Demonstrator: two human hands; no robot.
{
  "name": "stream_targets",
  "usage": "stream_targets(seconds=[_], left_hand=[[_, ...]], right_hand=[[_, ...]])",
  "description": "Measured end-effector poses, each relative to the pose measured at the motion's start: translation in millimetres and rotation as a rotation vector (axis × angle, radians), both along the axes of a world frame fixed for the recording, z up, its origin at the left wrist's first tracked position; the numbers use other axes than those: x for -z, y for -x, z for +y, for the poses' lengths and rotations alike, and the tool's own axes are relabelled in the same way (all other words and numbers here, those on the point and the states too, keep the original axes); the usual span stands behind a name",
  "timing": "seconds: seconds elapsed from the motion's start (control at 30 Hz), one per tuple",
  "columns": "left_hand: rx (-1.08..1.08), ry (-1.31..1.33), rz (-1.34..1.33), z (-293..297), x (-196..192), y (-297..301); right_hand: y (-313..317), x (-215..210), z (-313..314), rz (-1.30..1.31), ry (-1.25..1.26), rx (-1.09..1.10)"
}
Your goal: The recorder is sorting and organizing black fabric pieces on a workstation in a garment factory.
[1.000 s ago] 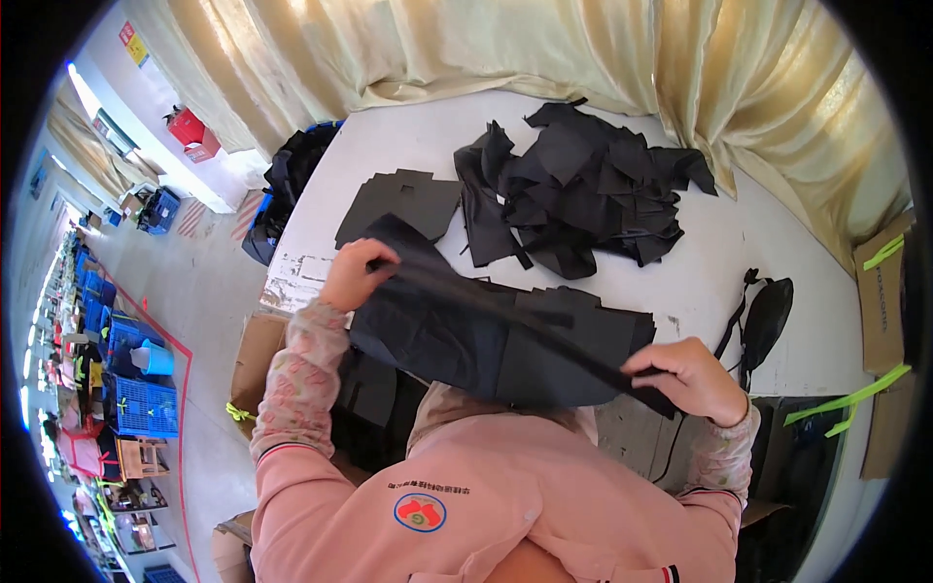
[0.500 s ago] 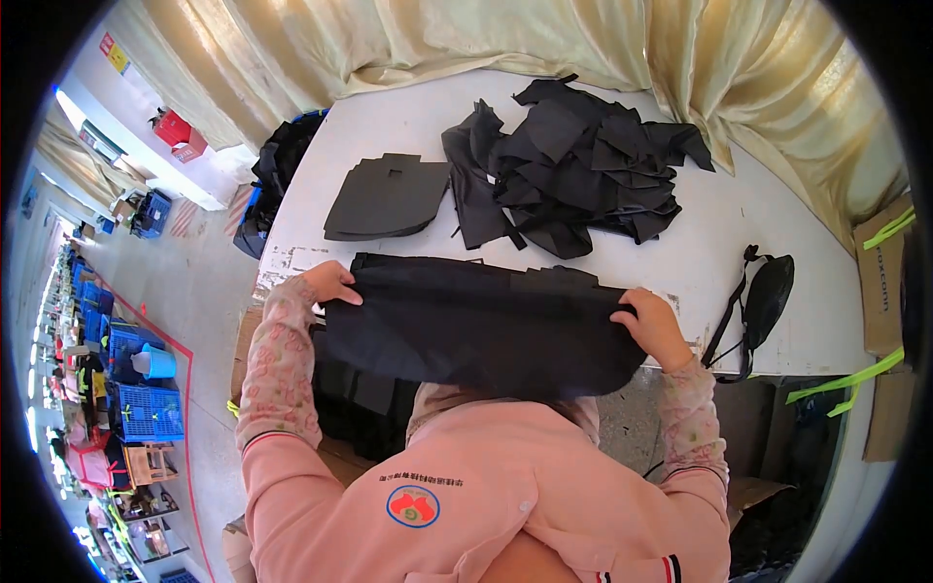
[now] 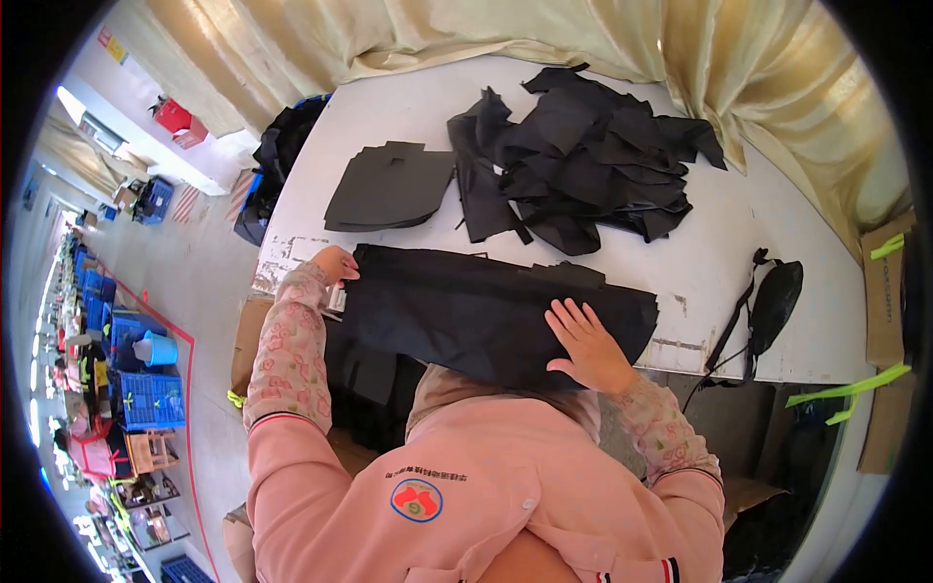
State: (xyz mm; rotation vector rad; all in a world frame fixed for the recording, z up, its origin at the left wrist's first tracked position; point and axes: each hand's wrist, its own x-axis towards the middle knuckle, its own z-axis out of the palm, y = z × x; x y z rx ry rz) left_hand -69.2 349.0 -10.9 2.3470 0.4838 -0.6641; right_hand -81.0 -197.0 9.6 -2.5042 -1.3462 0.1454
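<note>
A wide piece of black fabric (image 3: 457, 316) lies across the near edge of the white table, its lower part hanging toward my lap. My left hand (image 3: 337, 264) is at its far left corner with the fingers closed on the edge; the fingertips are partly hidden. Flat on the right part of the cloth rests my right hand (image 3: 583, 342), fingers stretched out and spread. Beyond the cloth sits a stack of dark grey cut panels (image 3: 389, 187). A large loose heap of black fabric pieces (image 3: 593, 160) lies to the right of that stack.
On the right of the white table (image 3: 680, 282) lies a black pouch (image 3: 776, 303) with a strap. Cream curtains (image 3: 544, 29) hang along the far side. Cardboard boxes (image 3: 884, 301) stand at the right. Blue crates (image 3: 153, 396) line the floor at the left.
My right hand has let go of the fabric's right edge, moved left and flattened on top of it. My left hand has shifted slightly up and right at the corner.
</note>
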Motion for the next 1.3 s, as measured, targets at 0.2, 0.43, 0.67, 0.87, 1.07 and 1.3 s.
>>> stream_targets(seconds=[0.2, 0.43, 0.67, 0.87, 1.07, 1.3], left_hand=[[-0.046, 0.119, -0.176, 7.6, -29.7, 20.3], [0.219, 0.55, -0.408, -158.4, -146.5, 21.2], [0.165, 0.455, -0.823, -160.1, -111.4, -47.6], [0.257, -0.711, -0.85, -75.2, 7.2, -61.4], [0.197, -0.32, -0.473, -62.4, -23.6, -73.1], [0.27, -0.208, -0.658, -62.6, -18.4, -57.1]], right_hand=[[-8.2, -8.9, 2.1, 0.117, -0.01, -0.034], [-18.1, -93.8, 80.7, 0.619, -0.583, 0.101], [-38.2, -65.4, 115.0, 1.042, -0.869, 0.11], [-31.1, -58.4, 108.8, 1.077, -0.817, 0.193], [-29.3, -49.0, 112.8, 1.135, -0.807, 0.211], [-26.2, -36.5, 124.7, 1.1, -0.76, 0.164]])
